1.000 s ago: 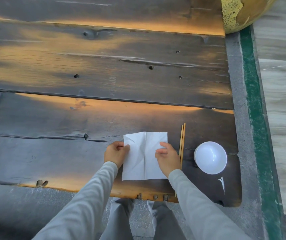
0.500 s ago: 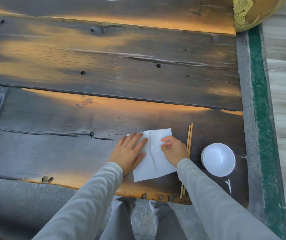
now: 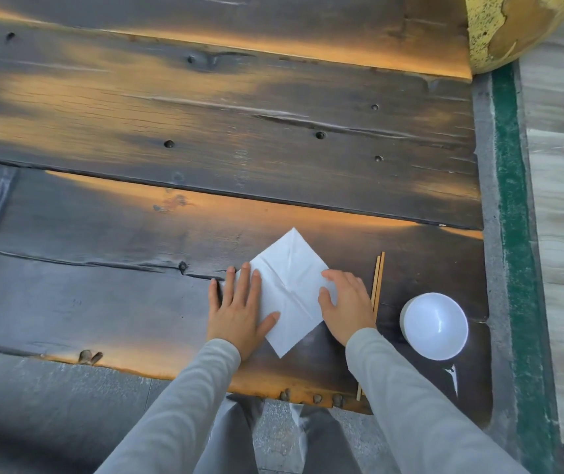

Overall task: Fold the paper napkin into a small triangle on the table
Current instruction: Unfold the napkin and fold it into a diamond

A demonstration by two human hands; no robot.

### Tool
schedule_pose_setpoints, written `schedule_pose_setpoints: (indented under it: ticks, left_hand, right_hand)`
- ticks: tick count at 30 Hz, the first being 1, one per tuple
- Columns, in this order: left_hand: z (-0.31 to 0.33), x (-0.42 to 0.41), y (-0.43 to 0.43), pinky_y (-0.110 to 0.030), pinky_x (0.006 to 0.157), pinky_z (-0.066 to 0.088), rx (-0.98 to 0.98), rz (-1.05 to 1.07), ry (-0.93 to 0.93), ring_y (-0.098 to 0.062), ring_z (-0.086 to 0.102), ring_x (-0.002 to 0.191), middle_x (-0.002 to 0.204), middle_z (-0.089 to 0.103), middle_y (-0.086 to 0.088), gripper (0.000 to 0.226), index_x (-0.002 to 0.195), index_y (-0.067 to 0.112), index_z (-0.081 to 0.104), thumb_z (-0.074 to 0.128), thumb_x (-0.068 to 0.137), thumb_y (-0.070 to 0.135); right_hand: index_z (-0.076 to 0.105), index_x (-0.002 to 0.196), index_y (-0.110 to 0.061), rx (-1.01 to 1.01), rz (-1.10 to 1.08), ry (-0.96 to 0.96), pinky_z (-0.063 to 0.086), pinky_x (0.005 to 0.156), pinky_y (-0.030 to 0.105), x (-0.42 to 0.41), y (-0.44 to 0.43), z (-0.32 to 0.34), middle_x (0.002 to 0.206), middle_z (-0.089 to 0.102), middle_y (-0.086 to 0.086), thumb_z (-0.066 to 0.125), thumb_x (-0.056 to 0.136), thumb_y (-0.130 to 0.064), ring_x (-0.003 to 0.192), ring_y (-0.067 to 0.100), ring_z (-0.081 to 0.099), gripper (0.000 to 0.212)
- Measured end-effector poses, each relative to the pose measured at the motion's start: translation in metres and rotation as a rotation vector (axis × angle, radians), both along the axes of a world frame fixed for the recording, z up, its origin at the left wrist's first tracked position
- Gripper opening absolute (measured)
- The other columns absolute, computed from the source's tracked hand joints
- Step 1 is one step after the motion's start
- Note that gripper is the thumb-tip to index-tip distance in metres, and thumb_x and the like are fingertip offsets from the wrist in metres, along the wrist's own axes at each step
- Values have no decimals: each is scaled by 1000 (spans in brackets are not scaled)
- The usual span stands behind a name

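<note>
napkin (image 3: 290, 285), apparently unprinted, under hands

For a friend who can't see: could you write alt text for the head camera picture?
Two hands, left and right, press flat on a white napkin lying cornerwise on a dark wooden table. Chopsticks and a white bowl lie to the right.
</note>
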State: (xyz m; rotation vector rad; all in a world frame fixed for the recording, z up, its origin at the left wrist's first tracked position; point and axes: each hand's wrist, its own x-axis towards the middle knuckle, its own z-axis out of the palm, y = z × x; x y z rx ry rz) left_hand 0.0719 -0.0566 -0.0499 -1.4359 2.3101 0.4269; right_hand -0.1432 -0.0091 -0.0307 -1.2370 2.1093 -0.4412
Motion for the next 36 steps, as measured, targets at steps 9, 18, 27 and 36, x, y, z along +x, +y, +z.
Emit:
schedule_pose_setpoints:
  ticks: [9, 18, 27, 36]
  left_hand:
    - [-3, -6, -5, -62, 119, 26, -158, -160, 200, -35, 29, 150, 164, 27, -14, 76, 154, 5, 33, 20, 100, 57]
    - [-20, 4, -30, -69, 119, 1, -36, -216, 29, -27, -8, 156, 168, -12, -1, 104, 160, 18, -9, 8, 84, 88]
    - [-19, 9, -36, -67, 120, -5, -26, -187, 52, -32, -12, 155, 169, -13, -4, 120, 159, 19, -11, 7, 71, 99]
    - [-17, -6, -36, -69, 117, 19, -87, -365, 216, -34, 9, 155, 169, 12, -11, 122, 158, 4, 19, 32, 77, 94]
  right_hand:
    - [16, 160, -14, -22, 359, 235, -13, 122, 33, 21, 5, -16, 170, 8, 4, 34, 107, -40, 156, 18, -5, 62]
    - [-3, 161, -15, 172, 485, 484, -11, 121, 51, 13, 19, -45, 169, -10, 8, 8, 94, -75, 152, 27, -16, 91]
    - [-7, 161, -21, 210, 441, 498, -7, 122, 53, 10, 22, -50, 170, -10, 11, 5, 90, -81, 155, 36, -7, 94]
    - [9, 161, -15, 40, 452, 431, -9, 123, 53, 24, 3, -44, 170, 6, 13, 16, 98, -70, 156, 32, 0, 84]
